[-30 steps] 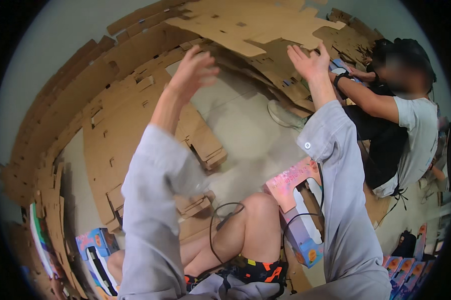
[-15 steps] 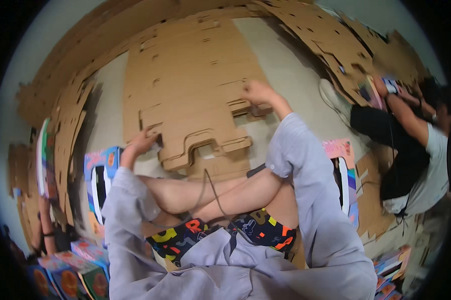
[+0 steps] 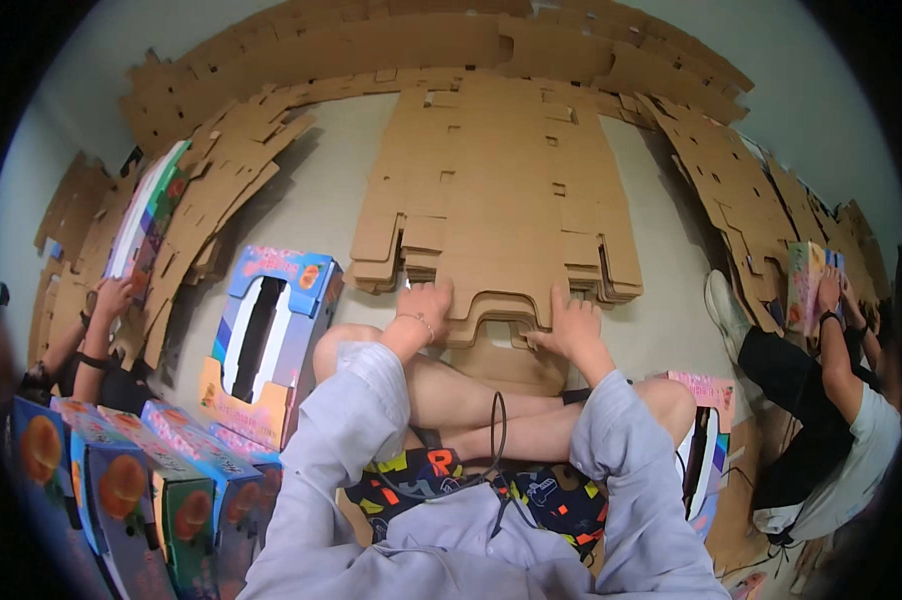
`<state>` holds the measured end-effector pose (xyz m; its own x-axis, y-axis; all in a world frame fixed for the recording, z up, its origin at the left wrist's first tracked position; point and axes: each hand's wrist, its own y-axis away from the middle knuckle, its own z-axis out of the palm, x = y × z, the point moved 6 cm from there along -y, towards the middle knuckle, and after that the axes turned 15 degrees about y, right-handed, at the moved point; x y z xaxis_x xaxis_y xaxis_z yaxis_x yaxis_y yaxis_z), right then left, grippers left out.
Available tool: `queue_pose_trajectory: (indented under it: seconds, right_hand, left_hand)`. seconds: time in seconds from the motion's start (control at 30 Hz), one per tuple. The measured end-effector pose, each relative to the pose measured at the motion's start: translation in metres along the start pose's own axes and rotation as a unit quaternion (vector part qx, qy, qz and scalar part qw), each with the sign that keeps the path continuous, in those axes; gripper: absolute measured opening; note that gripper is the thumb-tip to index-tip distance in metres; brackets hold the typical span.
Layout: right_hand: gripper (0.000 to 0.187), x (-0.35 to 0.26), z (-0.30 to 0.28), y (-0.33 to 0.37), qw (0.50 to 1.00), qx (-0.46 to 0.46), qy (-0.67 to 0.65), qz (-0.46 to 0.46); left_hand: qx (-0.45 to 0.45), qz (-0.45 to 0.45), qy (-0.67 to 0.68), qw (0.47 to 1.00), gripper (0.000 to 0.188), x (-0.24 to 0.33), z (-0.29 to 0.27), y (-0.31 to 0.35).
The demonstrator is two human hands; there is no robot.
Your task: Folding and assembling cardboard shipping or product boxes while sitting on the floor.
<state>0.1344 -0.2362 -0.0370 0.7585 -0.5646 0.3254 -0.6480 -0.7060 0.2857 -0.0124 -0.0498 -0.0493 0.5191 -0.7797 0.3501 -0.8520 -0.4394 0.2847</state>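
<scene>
A stack of flat, die-cut cardboard box sheets [image 3: 501,190] lies on the floor before my crossed legs, slots and notched flaps showing on the top one. My left hand [image 3: 426,312] grips the left side of the top sheet's narrow near flap, fingers curled at its edge. At the flap's right side, my right hand [image 3: 575,328] takes hold, with the index finger laid along the edge and the thumb toward the curved cutout. The undersides of both grips are hidden.
A folded, printed carton [image 3: 271,345] stands left of my knee, another carton [image 3: 709,440] by my right knee. Several finished cartons [image 3: 141,480] crowd the lower left. Cardboard piles [image 3: 221,190] flank both sides. Co-workers' hands [image 3: 111,300] hold cartons at left and right.
My hands have come inward from the stack's sides to its near middle flap. The view has shifted, so the stack appears farther right and the left carton shows more fully.
</scene>
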Motion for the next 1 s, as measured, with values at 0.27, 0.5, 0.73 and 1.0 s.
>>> queue_pose_trajectory:
  seconds: [0.27, 0.5, 0.73, 1.0]
  right_hand:
    - [0.03, 0.03, -0.053, 0.02, 0.975, 0.21, -0.059, 0.043]
    - [0.025, 0.035, -0.046, 0.023, 0.984, 0.126, -0.119, -0.043]
    - [0.023, 0.051, -0.082, 0.048, 0.96, 0.215, -0.181, -0.002]
    - [0.072, 0.024, -0.028, 0.033, 0.984, -0.036, -0.173, -0.03]
  left_hand:
    - [0.125, 0.138, 0.117, 0.975, 0.042, -0.003, -0.064, 0.02]
    - [-0.01, 0.141, 0.106, 0.984, 0.041, 0.007, -0.068, 0.033]
    - [0.136, 0.173, 0.345, 0.913, 0.026, -0.012, -0.098, 0.05]
    - [0.007, 0.091, 0.412, 0.907, 0.044, -0.018, -0.059, 0.027]
